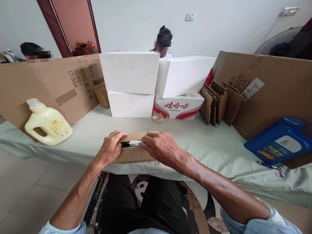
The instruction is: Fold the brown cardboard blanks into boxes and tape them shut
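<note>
A small brown cardboard box [133,155] lies at the near edge of the cloth-covered table, in front of my lap. Its top is partly open, with something dark and a white piece [134,143] showing in the gap. My left hand [111,146] grips the box's left end, fingers curled over the top. On the right, my right hand [159,144] holds the other end, its fingertips closed at the flap beside the white piece. What lies deeper in the box is hidden.
White boxes [129,72] are stacked ahead, beside a red-and-white carton [180,106]. A yellow jug [48,122] stands left; a blue bottle [280,141] and a pen [270,167] lie right. Folded cardboard pieces [219,103] lean near a large carton. Two people sit beyond.
</note>
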{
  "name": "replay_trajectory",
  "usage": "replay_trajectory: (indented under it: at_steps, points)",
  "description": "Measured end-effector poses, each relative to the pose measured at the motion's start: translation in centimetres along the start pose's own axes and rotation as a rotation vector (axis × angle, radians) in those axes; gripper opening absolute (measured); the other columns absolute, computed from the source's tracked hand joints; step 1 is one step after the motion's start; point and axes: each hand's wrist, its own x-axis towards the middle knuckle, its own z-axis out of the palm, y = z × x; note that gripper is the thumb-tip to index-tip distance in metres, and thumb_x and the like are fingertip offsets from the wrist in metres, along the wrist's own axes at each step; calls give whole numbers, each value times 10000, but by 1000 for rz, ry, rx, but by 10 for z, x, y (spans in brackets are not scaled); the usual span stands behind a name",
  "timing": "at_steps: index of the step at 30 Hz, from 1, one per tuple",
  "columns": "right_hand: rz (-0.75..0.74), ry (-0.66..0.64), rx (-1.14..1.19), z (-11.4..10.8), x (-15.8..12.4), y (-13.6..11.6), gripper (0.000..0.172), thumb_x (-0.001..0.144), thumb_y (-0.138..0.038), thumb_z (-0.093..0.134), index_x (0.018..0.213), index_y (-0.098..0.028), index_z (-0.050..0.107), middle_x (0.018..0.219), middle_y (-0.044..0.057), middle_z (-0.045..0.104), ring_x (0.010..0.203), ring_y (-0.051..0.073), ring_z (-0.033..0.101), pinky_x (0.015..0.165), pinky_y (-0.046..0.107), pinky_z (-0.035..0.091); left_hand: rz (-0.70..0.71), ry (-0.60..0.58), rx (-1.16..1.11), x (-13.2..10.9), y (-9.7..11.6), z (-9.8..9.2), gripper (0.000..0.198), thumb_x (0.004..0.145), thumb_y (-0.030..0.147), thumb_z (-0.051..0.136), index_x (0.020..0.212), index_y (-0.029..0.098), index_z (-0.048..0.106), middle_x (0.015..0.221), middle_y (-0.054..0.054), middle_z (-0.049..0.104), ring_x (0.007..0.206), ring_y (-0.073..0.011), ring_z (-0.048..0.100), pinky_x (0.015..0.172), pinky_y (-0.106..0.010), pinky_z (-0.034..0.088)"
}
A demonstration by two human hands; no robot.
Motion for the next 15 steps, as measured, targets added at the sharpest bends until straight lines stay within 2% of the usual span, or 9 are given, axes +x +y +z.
replay_trajectory:
  at_steps: [4, 7, 9, 11, 15]
  points:
    - [16, -36, -54, -5, 8, -2, 299, 1121, -241, 577, 889, -180, 756, 928, 114, 783, 701, 163, 618, 614, 338, 173, 11, 0, 13, 0, -2, 2, 506, 870, 77, 449, 1284, 249, 685, 1326, -76, 749, 1296, -279, 680, 1173, -470, 540]
    - [102, -54, -113, -11, 0, 14, 317, 1097, -212, 592, 819, -172, 740, 827, 109, 759, 602, 147, 548, 598, 334, 183, 11, 10, 32, 1, -2, 5, 491, 878, 66, 441, 1262, 251, 684, 1305, -77, 745, 1276, -283, 681, 1173, -485, 530]
    - [172, -41, -91, -17, -13, 32, 390, 1101, -273, 596, 739, -182, 709, 762, 90, 736, 546, 138, 483, 589, 336, 188, 4, 19, 41, 1, 0, 6, 476, 888, 62, 438, 1248, 253, 683, 1297, -81, 742, 1266, -286, 684, 1165, -488, 531]
    - [206, 27, -3, -25, -33, 54, 464, 1117, -382, 576, 709, -202, 702, 750, 78, 733, 546, 147, 483, 590, 340, 204, 2, 18, 44, 2, 1, 7, 458, 912, 69, 437, 1252, 258, 679, 1300, -82, 740, 1259, -285, 689, 1149, -481, 539]
    - [277, 242, 149, -32, -82, 102, 462, 1103, -537, 546, 837, -240, 779, 802, 78, 768, 670, 205, 629, 640, 339, 332, -21, 14, 59, 2, 1, 5, 449, 919, 76, 432, 1246, 259, 680, 1291, -76, 750, 1239, -279, 704, 1133, -472, 547]
